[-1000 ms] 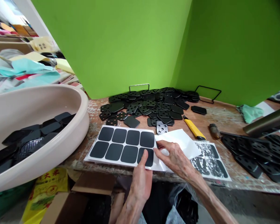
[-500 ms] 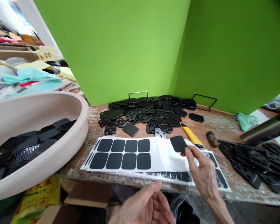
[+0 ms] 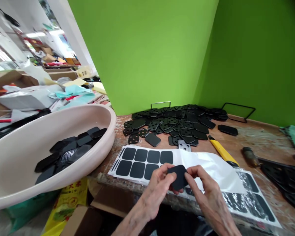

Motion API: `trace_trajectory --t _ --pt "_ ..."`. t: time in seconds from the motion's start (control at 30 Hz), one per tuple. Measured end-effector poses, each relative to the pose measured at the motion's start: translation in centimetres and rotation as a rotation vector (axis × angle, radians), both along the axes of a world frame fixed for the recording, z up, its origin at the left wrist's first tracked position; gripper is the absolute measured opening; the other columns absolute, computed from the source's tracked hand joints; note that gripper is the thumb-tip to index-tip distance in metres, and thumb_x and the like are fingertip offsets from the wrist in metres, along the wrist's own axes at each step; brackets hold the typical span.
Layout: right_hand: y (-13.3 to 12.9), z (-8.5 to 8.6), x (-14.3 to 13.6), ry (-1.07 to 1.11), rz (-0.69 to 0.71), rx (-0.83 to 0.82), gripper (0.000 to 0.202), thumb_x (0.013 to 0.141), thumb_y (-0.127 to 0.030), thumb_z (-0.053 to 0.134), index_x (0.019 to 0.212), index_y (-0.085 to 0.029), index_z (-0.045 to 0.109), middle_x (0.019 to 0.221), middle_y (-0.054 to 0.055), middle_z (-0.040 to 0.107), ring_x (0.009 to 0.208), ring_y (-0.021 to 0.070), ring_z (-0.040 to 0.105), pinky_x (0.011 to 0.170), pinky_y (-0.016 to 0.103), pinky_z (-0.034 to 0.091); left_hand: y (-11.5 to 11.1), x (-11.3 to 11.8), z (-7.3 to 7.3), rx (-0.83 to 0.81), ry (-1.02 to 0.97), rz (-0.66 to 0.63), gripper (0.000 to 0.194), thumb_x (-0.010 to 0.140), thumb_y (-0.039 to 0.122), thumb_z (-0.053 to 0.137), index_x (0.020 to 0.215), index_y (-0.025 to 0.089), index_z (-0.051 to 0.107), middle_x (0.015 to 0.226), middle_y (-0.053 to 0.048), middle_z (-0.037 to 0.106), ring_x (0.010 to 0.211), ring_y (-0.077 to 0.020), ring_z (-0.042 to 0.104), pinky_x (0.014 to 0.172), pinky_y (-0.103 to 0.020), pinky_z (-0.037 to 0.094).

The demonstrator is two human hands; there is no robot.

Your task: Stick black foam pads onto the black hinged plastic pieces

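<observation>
A dark, round-cornered square pad [image 3: 179, 177] is held up over the front edge of the bench. My left hand [image 3: 159, 185] pinches its left side between thumb and fingers. The fingertips of my right hand [image 3: 203, 185] grip its right edge. Beneath and behind the hands lies a white sheet [image 3: 199, 160] with rows of dark square stickers at its left and a bare white part at its right. Black plates with holes [image 3: 172, 121] are heaped behind the sheet. One lighter plate [image 3: 184, 146] lies at the sheet's back edge.
A large pale basin [image 3: 110, 131] with black pieces in it is on the left. A yellow cutter [image 3: 222, 150] and a small bottle [image 3: 250, 157] lie right of the heap. More black plates [image 3: 285, 180] are at far right. Green panels [image 3: 142, 55] rise behind.
My left hand has risen from below the bench edge and taken hold of the pad. My right hand has brought the pad left and down. The view has swung left.
</observation>
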State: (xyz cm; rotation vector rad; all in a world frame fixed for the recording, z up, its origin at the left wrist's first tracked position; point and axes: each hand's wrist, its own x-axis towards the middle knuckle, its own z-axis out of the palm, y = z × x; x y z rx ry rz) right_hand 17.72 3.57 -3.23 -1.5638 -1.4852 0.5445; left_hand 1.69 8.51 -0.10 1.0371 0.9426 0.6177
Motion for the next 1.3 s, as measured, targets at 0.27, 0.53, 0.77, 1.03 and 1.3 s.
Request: trace_trajectory --t 0.27,0.53,0.77,1.03,1.3 --pt "-1.4 0.4 1.0 0.649 -0.198 -0.222 0.028 0.08 -0.049 0.061 0.082 -0.022 0.056 0.074 -0.001 0.052 0.072 0.0148 0.046 0.063 0.022 0.04 15.6 -2.9 -2.7 0.93 0.948 -0.054 0.054 0.067 0.002 0.048 0.117 0.02 0.058 0.129 -0.012 0.052 0.123 -0.0325 0.037 0.101 -0.055 0.027" --pt "-2.6 -2.2 1.9 0.919 -0.134 -0.342 0.029 0.076 -0.05 0.067 0.085 -0.024 0.059 0.082 -0.002 0.051 0.083 0.0152 0.043 0.071 0.019 0.041 18.9 -3.7 -4.3 0.963 0.981 -0.243 0.057 0.061 0.001 0.052 0.115 0.018 0.06 0.121 -0.015 0.05 0.118 -0.0346 0.035 0.101 -0.056 0.022" --pt "-3.0 -0.7 1.7 1.079 -0.178 -0.245 0.027 0.065 -0.043 0.078 0.08 -0.025 0.065 0.08 -0.001 0.054 0.079 0.0163 0.05 0.071 0.021 0.047 18.2 -2.9 -2.4 0.765 0.676 -0.056 0.034 0.077 0.02 0.047 0.109 0.016 0.059 0.111 -0.013 0.055 0.113 -0.0307 0.046 0.102 -0.05 0.029" --pt "-4.0 1.5 0.8 0.913 -0.187 -0.248 0.024 0.071 -0.041 0.074 0.086 -0.025 0.063 0.083 -0.001 0.054 0.08 0.0147 0.048 0.068 0.019 0.045 8.1 -2.7 1.4 0.112 -0.05 0.05 0.058 0.091 0.055 0.019 0.102 0.013 0.058 0.093 -0.013 0.066 0.081 -0.0243 0.065 0.078 -0.043 0.052" --pt "-5.5 2.3 -0.9 0.857 -0.012 -0.365 0.017 0.084 -0.038 0.064 0.096 -0.029 0.057 0.073 -0.004 0.053 0.069 0.0116 0.045 0.064 0.021 0.038 0.3 -1.8 0.1 -0.499 -0.397 0.272 0.058 0.091 0.054 0.034 0.089 0.006 0.067 0.08 -0.012 0.068 0.072 -0.0219 0.067 0.069 -0.032 0.054"
